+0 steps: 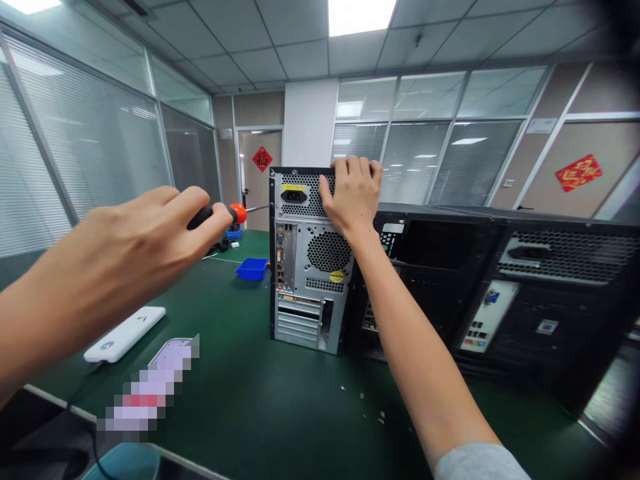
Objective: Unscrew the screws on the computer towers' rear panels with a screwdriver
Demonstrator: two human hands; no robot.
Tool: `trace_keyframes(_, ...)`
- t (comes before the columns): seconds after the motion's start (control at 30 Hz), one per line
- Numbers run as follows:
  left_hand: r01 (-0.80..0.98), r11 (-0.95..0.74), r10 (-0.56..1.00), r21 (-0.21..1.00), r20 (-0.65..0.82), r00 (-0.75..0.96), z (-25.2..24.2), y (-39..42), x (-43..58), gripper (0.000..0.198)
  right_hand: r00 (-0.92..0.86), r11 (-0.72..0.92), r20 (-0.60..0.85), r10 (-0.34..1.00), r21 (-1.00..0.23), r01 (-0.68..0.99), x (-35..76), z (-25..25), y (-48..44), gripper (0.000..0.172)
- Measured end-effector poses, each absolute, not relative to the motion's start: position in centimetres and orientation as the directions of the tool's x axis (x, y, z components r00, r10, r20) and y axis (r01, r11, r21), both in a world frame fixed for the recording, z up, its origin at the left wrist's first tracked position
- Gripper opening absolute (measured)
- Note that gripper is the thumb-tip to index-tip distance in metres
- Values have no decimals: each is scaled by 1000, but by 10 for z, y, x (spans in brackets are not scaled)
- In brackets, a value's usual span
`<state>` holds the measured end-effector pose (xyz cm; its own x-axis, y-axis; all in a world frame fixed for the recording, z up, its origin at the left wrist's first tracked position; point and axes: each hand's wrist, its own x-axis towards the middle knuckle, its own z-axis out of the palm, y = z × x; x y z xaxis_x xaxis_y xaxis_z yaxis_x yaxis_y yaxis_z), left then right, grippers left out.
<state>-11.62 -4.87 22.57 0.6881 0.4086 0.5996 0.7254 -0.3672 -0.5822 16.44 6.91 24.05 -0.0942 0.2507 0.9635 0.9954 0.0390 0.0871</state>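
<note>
One screwdriver (238,213), wrapped in the fingers of the left hand (145,223), points its shaft rightward at the left edge of the silver-backed computer case (311,267) upright on the bench (250,383), while the right hand (356,200), nearer, touches that case's top, fingers bent, grip unclear.

Bright clg light (362,15), blurry R edge

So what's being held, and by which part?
The left hand holds a screwdriver by its handle; the right hand grips the computer case at its top edge.
</note>
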Motion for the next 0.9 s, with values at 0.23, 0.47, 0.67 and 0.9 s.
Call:
trace_keyframes(0.23, 603, -16, 406, -797, 546, 733, 230, -53, -111, 48, -91, 17, 961, 261, 90, 996, 164, 241, 70, 45)
trace_keyframes(0.47, 555, 15, 386, -832, 517, 764, 231, -49, -117, 50, -88, 32, 962, 260, 82, 996, 165, 241, 69, 47)
trace_keyframes(0.67, 589, -56, 383, -806, 527, 758, 231, -52, -110, 56, -84, 24, 962, 261, 81, 996, 164, 241, 69, 46)
trace_keyframes(0.9, 575, -142, 322, -805, 512, 796, 231, -53, -106, 54, -88, 14, 961, 264, 88, 996, 164, 242, 69, 46)
